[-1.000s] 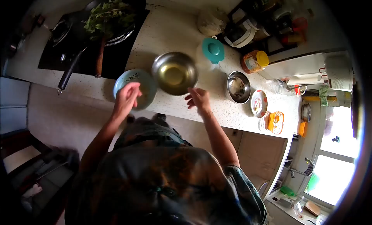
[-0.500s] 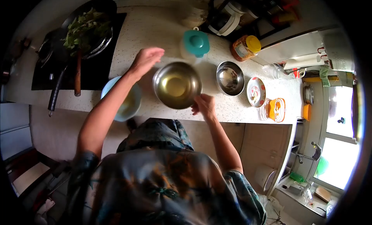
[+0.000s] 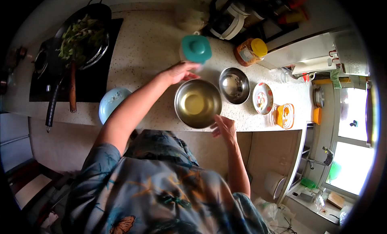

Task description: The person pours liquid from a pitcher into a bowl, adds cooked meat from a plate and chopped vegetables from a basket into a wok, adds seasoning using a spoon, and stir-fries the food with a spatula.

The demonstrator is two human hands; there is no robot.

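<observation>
Liquid is sitting in the round steel mixing bowl [image 3: 198, 103] at frame centre, being steadied by the open right hand [image 3: 224, 127] at its lower rim. The teal-lidded clear jug [image 3: 195, 49] above is being reached for by the loosely open left hand [image 3: 180, 72]; a firm grasp seems needed next.

**Materials and Surface Finish**

Large bowl [image 3: 198, 103]: polished metal, glossy, holding clear yellowish liquid. Smaller bowl [image 3: 234, 85]: same shiny metal. Tabletop [image 3: 149, 44]: speckled stone, matt. Jug lid [image 3: 196, 48]: smooth teal plastic. Pale blue bowl [image 3: 112, 103]: glazed, glossy. Wok handle [image 3: 72, 88]: wood.
</observation>
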